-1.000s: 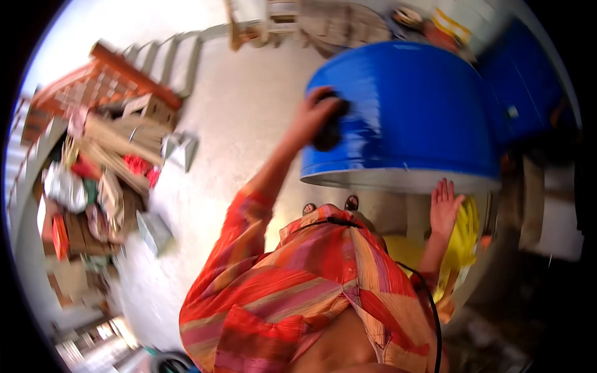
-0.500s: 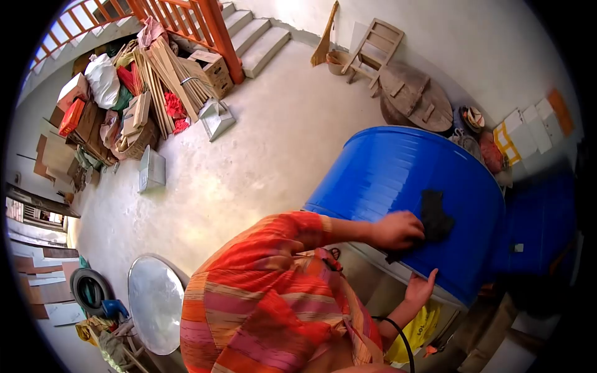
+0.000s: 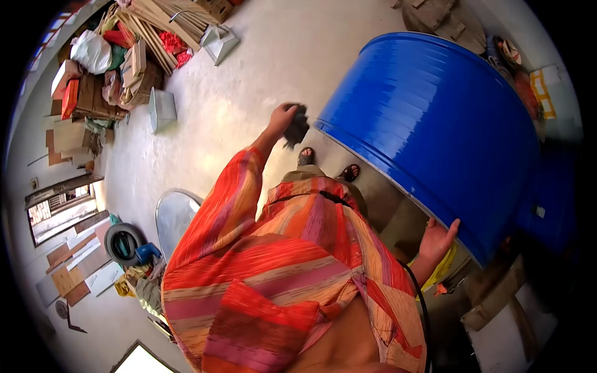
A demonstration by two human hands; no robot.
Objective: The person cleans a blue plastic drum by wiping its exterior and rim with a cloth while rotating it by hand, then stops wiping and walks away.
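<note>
My left hand [image 3: 283, 118] is closed around a dark, crumpled cloth [image 3: 297, 126], held in the air to the left of a big blue drum [image 3: 429, 130]. The drum lies tilted on its side, its glossy wall facing up and its lower rim toward me. My right hand [image 3: 437, 241] is at that lower rim, one finger against the outer wall; the other fingers are partly hidden at the edge, so how firmly they hold is hard to see. Wet-looking streaks show on the blue wall.
Sandaled feet [image 3: 351, 173] stand close to the drum. A metal box [image 3: 162, 110] and a metal scoop-like bin [image 3: 219, 45] sit on the concrete floor. Boards and bags [image 3: 92, 52] are heaped at the back left. A tyre [image 3: 124, 244] and a round metal lid [image 3: 174, 217] are at the left.
My left hand has lifted the dark cloth off the drum and swung it to the left. My right hand stays at the rim. The view has tipped downward.
</note>
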